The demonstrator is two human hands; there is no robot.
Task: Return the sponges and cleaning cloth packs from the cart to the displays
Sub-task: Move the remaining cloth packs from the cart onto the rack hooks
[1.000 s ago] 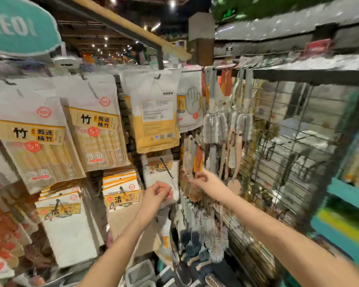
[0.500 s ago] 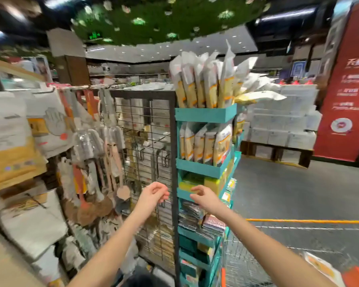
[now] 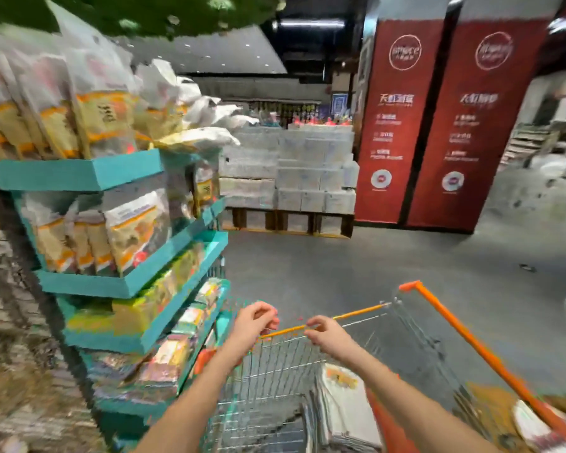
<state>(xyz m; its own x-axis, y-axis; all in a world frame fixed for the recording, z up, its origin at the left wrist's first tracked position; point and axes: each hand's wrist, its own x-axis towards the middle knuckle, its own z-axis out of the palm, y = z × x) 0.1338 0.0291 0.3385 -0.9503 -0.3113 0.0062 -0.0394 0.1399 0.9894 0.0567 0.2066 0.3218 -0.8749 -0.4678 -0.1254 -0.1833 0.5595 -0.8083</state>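
Both grips, my left hand [image 3: 254, 325] and right hand [image 3: 329, 336], hover loosely curled and empty over the cart [image 3: 471, 341]. The cloth packs [image 3: 340, 416] lie stacked below my right forearm, long axis toward me. The right hand is nearer.

Location type: retail shop, supermarket. Indicators: teal tiered shelves [image 3: 79, 174] stocked with rows of identical packs [image 3: 134, 230]; a wire cart [image 3: 471, 341] with orange rails; boxed goods [image 3: 288, 171] stacked on pallets; red printed pillars [image 3: 396, 125]; open grey aisle floor [image 3: 373, 266].
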